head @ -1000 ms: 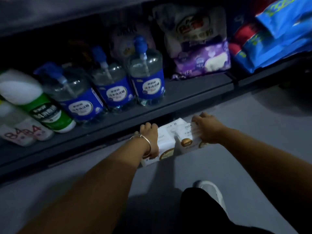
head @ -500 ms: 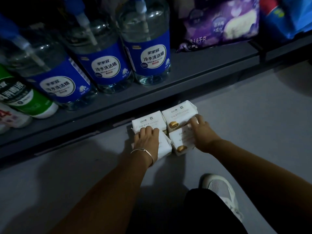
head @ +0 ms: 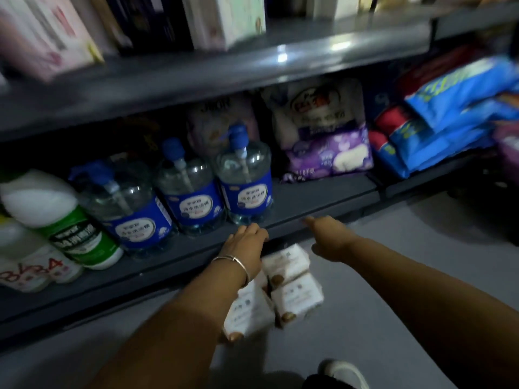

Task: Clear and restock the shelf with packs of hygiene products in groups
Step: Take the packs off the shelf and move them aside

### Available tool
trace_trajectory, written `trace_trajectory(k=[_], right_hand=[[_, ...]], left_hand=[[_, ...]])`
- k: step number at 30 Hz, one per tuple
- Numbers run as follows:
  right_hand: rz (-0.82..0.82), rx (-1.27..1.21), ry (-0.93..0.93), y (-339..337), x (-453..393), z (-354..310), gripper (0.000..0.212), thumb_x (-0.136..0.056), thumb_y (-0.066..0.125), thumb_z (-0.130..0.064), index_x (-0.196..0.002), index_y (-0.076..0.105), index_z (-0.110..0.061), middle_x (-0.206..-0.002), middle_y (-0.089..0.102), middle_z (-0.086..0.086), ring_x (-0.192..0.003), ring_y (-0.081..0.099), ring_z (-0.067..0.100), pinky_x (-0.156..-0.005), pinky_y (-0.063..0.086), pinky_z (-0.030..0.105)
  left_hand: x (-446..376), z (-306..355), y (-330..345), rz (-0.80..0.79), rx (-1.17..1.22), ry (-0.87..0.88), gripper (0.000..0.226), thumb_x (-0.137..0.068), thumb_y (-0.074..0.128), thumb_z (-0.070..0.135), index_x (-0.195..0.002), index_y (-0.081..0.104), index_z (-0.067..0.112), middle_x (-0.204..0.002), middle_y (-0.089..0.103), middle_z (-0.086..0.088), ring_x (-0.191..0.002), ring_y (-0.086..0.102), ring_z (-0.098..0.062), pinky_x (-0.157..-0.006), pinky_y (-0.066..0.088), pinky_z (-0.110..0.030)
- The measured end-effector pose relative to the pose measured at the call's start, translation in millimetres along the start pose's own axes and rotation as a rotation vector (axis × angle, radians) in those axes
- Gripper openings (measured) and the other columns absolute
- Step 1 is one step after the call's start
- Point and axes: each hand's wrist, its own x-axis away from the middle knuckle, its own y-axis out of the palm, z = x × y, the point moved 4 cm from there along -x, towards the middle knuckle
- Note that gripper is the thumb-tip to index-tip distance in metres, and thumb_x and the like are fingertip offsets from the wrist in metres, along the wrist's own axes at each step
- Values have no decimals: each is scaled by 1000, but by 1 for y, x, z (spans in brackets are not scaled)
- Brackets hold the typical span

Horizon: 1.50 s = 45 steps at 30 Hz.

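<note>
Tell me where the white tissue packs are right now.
In the head view, the white tissue packs lie grouped on the grey floor, just in front of the bottom shelf, below and between both hands, which reach toward the shelf.

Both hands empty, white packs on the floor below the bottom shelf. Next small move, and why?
Probably reach on to the purple pack on the bottom shelf and pull it out. The left hand and right hand hold nothing and stretch over the shelf edge, the right one toward that side. The white packs lie grouped on the floor, so the clearing looks unfinished.
</note>
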Motion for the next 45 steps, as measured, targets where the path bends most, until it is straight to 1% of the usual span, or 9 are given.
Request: trace_trajectory(k=[5, 11, 16, 24, 27, 31, 37, 41, 45], right_hand=[[171, 33, -35, -111, 21, -19, 55, -84, 59, -9, -136, 41, -9, -128, 56, 17, -117, 53, 32, -93, 44, 33], [404, 88, -87, -227, 50, -49, 42, -82, 65, -19, -121, 59, -5, -117, 63, 15, -109, 58, 33, -90, 47, 38], [498, 89, -62, -291, 53, -42, 52, -84, 67, -18, -132, 50, -10, -127, 57, 13, -116, 54, 29, -97, 45, 37], [583, 175, -36, -352, 6, -3, 52, -87, 62, -12, -136, 45, -12, -130, 53, 15, -117, 52, 31, -91, 46, 34], [605, 222, -22, -369, -21, 9, 60, -85, 63, -12, -139, 38, -15, -134, 47, 14, -121, 45, 32, -95, 45, 41], [608, 299, 10, -391, -57, 24, 64, -85, 60, -9, -141, 33, -25, -144, 32, 10, -132, 30, 32, -102, 33, 46], [567, 420, -50, -418, -106, 37, 73, -92, 52, -15, -150, 10, -20, -158, 4, 6, -145, 8, 29, -113, 22, 47], [499, 445, -85, -425, -135, 48, 77, -92, 52, -19, -152, 3, -18, -159, 4, 4, -146, 5, 28, -116, 16, 47], [445, 454, -129, -427, -151, 53, 85, -86, 63, -16, -151, 9, -22, -153, 23, 5, -141, 21, 29, -113, 23, 46]], left_hand=[[-1, 19, -105, 113, 22, 70, 42, -84, 63, 17, -124, 48, 16, -129, 48, -3, -122, 43, -24, -99, 37, -31], [-2, 52, -228, 303, -23, 167, 47, -83, 66, 18, -126, 50, 12, -129, 49, -9, -121, 47, -28, -96, 37, -31], [-16, 71, -296, 405, -13, 211, 45, -84, 66, 16, -126, 51, 10, -127, 50, -11, -117, 49, -27, -95, 38, -29], [-87, 90, -347, 445, -30, 181, 51, -85, 65, 19, -131, 45, 13, -133, 44, -9, -122, 44, -26, -102, 40, -35], [-115, 87, -364, 466, -64, 133, 48, -85, 64, 18, -130, 45, 14, -133, 41, -8, -124, 40, -26, -103, 39, -37], [-158, 89, -386, 498, -122, 81, 48, -87, 59, 12, -131, 42, 15, -137, 38, -7, -129, 35, -27, -103, 38, -43], [-223, 91, -414, 562, -139, 59, 56, -91, 49, 8, -144, 30, 18, -148, 29, -4, -137, 27, -25, -113, 25, -40], [-259, 88, -426, 584, -146, 11, 52, -95, 46, 16, -145, 28, 18, -149, 30, -5, -136, 30, -26, -112, 26, -37], [-286, 85, -427, 544, -146, -21, 54, -97, 44, 24, -147, 24, 17, -150, 29, -9, -137, 31, -28, -113, 27, -41]])
